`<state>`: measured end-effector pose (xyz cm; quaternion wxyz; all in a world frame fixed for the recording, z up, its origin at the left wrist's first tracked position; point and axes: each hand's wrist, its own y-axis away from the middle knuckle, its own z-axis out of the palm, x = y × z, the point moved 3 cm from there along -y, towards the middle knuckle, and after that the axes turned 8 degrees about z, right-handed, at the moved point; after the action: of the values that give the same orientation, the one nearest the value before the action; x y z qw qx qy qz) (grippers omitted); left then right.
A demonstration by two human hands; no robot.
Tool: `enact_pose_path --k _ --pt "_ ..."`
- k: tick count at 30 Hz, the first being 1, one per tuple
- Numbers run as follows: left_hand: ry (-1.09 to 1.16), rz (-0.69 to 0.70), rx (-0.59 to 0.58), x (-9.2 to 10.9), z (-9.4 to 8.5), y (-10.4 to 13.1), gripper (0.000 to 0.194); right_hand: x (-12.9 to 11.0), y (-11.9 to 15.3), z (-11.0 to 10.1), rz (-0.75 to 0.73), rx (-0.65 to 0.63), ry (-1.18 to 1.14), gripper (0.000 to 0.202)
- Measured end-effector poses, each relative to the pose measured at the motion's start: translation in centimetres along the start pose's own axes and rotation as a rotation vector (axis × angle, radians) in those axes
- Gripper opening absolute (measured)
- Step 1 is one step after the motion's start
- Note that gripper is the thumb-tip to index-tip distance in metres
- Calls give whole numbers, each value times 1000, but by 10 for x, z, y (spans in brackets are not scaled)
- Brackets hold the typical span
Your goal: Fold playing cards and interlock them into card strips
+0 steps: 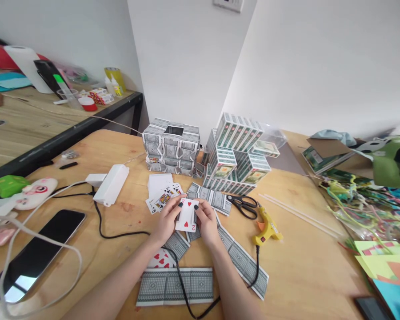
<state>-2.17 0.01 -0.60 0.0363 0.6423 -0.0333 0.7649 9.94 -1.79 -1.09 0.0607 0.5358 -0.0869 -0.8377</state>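
A two of hearts playing card is held face up between my two hands over the table. My left hand grips its left edge, and my right hand pinches the right edge with the thumb on top. Beneath and around them lie joined card strips showing grey backs, one near the front and another slanting to the right. Just beyond my left hand is a fan of loose cards with faces up. A box-like structure of folded cards stands at the back.
Stacked card boxes rise at the back right. Black scissors and a yellow glue gun lie right of my hands; its black cord crosses the front strip. A white power strip and a phone are left.
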Motion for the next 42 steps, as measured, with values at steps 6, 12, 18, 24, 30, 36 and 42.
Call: enact_pose_path --k 6,12,18,24,30,36,42 --pt "-76 4 -38 -10 -7 -2 30 -2 0 -1 -15 27 65 18" --pt "-178 78 -81 -8 -10 -3 26 -2 0 -2 -57 42 154 18" --pt "-174 84 -97 -7 -10 -2 29 0 1 -3 -54 44 167 13" --pt "-168 86 -76 -6 -11 -2 31 1 -1 -2 -1 23 114 14" --pt "-134 80 -74 1 -7 0 39 -1 0 -1 19 27 86 17" --pt "-158 105 -79 1 -7 1 37 -3 0 1 15 17 77 20" --pt "-159 100 -79 2 -6 2 34 -3 1 1 16 10 61 18"
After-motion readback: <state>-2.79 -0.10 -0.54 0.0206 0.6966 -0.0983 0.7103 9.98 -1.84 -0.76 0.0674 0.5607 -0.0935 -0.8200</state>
